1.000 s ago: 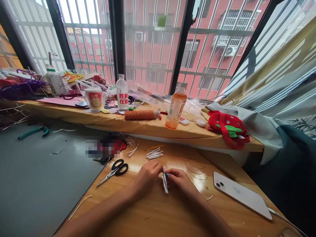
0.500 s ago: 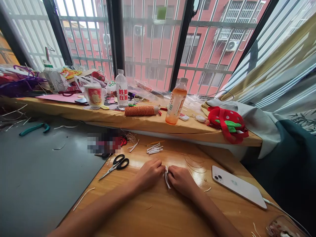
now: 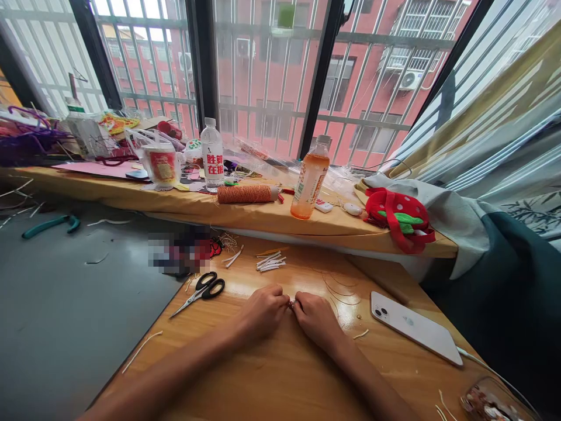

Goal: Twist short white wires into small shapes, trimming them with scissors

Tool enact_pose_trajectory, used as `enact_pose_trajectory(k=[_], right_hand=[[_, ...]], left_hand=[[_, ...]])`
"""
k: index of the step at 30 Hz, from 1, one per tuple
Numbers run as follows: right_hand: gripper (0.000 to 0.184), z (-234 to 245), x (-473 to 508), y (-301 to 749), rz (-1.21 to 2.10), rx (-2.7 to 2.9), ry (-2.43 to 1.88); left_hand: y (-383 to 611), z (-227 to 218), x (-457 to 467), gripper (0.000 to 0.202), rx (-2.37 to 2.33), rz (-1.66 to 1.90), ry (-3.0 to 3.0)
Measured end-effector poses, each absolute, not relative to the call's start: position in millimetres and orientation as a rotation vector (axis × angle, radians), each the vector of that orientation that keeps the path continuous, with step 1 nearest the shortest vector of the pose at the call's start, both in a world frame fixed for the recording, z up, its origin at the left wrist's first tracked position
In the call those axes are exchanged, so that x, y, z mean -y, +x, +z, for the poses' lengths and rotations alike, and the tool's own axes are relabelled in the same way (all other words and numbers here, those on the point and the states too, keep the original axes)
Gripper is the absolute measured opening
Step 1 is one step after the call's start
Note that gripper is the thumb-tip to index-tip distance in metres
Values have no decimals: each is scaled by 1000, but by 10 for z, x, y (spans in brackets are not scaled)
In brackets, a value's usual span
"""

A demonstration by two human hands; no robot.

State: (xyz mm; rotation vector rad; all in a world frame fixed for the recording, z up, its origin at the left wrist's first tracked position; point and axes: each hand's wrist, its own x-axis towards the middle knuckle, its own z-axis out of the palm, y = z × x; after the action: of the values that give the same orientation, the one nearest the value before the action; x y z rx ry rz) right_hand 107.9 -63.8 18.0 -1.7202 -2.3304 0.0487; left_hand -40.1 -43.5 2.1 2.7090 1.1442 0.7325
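Observation:
My left hand [image 3: 268,307] and my right hand [image 3: 316,316] meet low over the wooden table, fingers pinched and fingertips almost touching. Between them only a small bit of the white cord pieces [image 3: 291,303] shows, with something brownish on it; my fingers hide the rest. A thin brown thread [image 3: 344,295] curls on the tabletop beyond my right hand. Past my left hand lies a small pile of short white cord pieces [image 3: 270,262]. Black-handled scissors [image 3: 200,292] rest to the left, blades partly apart.
A white phone [image 3: 414,327] with a cable lies at the right. On the ledge stand a water bottle [image 3: 213,155], an orange drink bottle [image 3: 310,180], a cup [image 3: 162,166], a spool of orange-brown thread [image 3: 245,194] and a red strawberry pouch [image 3: 397,213]. Teal pliers [image 3: 50,227] lie on the grey surface.
White strands that hung down between my hands are now hidden from sight. My hands stay close together; the whole view has shifted slightly.

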Motion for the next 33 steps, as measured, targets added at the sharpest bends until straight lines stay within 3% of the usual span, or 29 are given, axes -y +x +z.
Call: enact_pose_trajectory(k=[10,18,26,33], right_hand=[[23,120,667,1065,50,2237,-1733],[23,167,613,1148,354,2003,-1416],[24,215,633,1134,563,1913,-1371],[31,164,586,1181,468,1997,-1408]], left_hand=[[-362,107,470,28,-1082,748,2323],[-363,95,421,27,-1102,992,2082],[-356,52,364,29,-1003,839,1868],[-373,92,324,28,-1065,972,1797]])
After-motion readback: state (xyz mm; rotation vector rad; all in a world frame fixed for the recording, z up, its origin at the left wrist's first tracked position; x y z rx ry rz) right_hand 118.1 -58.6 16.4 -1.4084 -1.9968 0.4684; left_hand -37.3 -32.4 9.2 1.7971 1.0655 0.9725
